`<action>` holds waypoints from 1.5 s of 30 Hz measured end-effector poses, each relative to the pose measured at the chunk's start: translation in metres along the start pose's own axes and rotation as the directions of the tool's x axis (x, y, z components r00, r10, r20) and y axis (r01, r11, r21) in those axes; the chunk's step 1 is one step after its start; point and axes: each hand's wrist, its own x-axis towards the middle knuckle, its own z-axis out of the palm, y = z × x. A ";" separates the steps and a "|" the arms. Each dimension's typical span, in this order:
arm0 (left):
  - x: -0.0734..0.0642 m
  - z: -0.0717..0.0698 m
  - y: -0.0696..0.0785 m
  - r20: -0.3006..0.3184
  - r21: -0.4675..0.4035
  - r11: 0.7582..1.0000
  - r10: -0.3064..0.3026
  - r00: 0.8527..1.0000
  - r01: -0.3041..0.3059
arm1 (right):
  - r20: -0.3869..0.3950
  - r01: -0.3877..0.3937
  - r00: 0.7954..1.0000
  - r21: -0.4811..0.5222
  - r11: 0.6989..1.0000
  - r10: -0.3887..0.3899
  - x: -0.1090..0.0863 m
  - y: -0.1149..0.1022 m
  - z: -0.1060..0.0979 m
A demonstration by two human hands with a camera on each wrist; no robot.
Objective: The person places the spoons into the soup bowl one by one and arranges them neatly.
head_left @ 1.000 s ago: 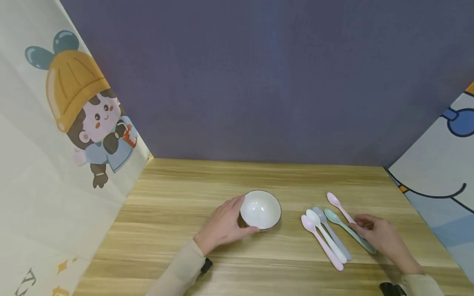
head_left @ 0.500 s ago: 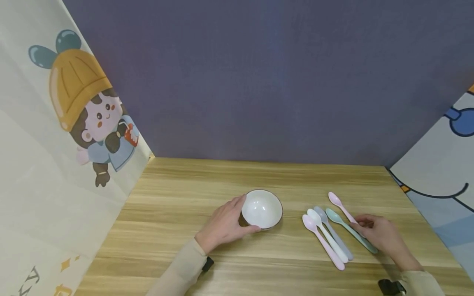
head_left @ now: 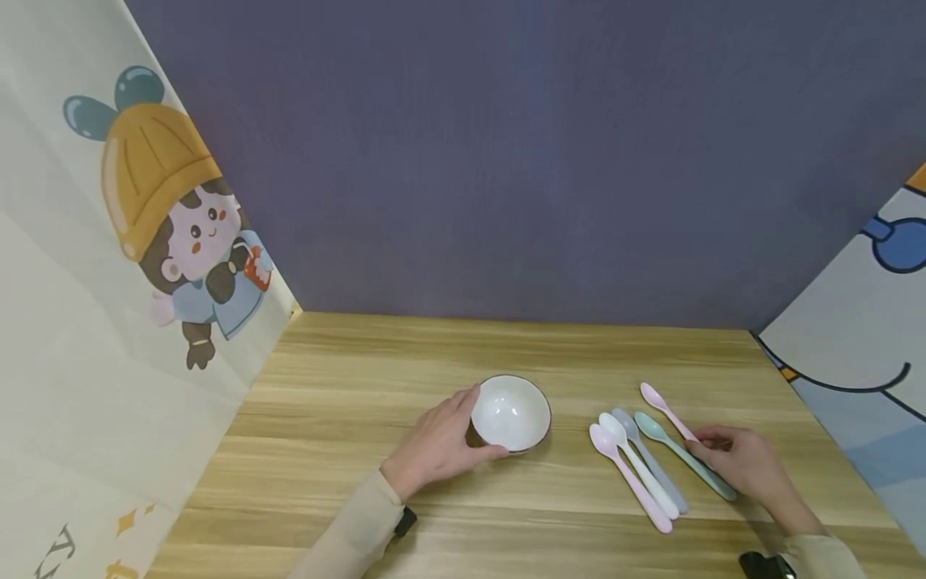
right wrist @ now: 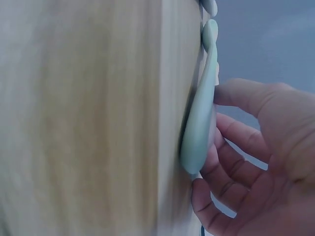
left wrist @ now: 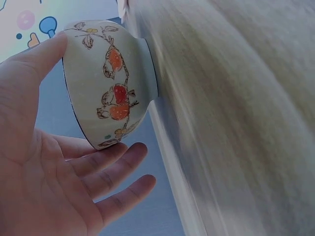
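A white bowl (head_left: 511, 414) with a dark rim stands on the wooden table. My left hand (head_left: 443, 438) holds it by its left side, thumb at the near rim and fingers at the far rim. Red and orange fruit on branches decorate its outside in the left wrist view. Over on the right, my right hand (head_left: 741, 462) pinches the handle end of a pink spoon (head_left: 667, 410), whose bowl end points away to the left. Alongside lies a green spoon (head_left: 683, 450); its handle (right wrist: 199, 123) partly hides the pink one in the right wrist view.
Left of the green spoon lie a grey spoon (head_left: 658, 466), a white spoon (head_left: 637, 458) and another pink spoon (head_left: 633, 480), close together and overlapping. A dark panel (head_left: 521, 161) closes off the table's back. Printed walls (head_left: 87, 322) flank both sides.
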 end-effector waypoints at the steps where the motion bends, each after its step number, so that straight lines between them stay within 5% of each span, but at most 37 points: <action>1: 0.000 0.000 0.000 0.001 0.000 1.000 0.001 1.000 -0.001 | 0.003 -0.005 1.000 0.008 1.000 0.005 0.000 0.000 0.000; 22: 0.001 0.002 -0.001 0.000 -0.037 0.999 0.000 1.000 0.000 | -0.051 0.031 0.998 0.013 0.999 -0.031 -0.006 0.004 -0.006; 45: 0.001 0.003 0.000 0.023 -0.068 0.998 -0.012 1.000 0.013 | -0.023 0.020 1.000 0.054 0.998 -0.019 -0.013 -0.002 -0.015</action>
